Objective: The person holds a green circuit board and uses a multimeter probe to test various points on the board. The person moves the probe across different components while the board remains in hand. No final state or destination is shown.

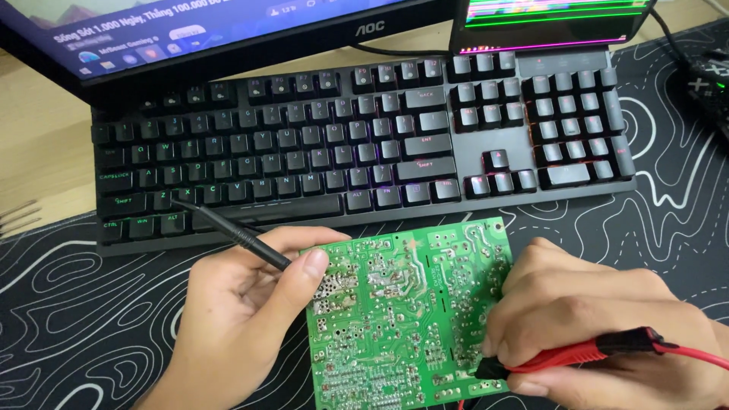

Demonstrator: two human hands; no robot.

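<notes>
- Leftmost, at the lower left of the frame, the left hand (pixel 235 319) curls around the left edge of a green circuit board (pixel 406 319), thumb pressed on the board's face; its wrist is cut off by the bottom edge.
- Between that hand's fingers sits a black probe (pixel 228 228), pinched near its lower end; its long axis runs diagonally, the thin tip pointing up-left over the lower keys of the black keyboard (pixel 357 144).
- At centre-bottom, the circuit board lies solder side up, a rough rectangle tilted slightly, its long axis running from upper right to lower left; it is dotted with silver solder joints and pale traces. Its bottom edge is partly cut off and its right side is hidden under the other hand.
- Behind it, a monitor (pixel 190 38) fills the upper left, cropped by the top edge.
- At the lower right, the right hand (pixel 600 326) is closed, fingers pressed together around a red probe (pixel 577 353); the probe lies nearly horizontal, its dark tip pointing left onto the board's lower right area, though the exact contact spot is hard to make out.
- A red wire (pixel 702 355) leaves the frame at the right edge, over the black patterned desk mat (pixel 676 220).
</notes>
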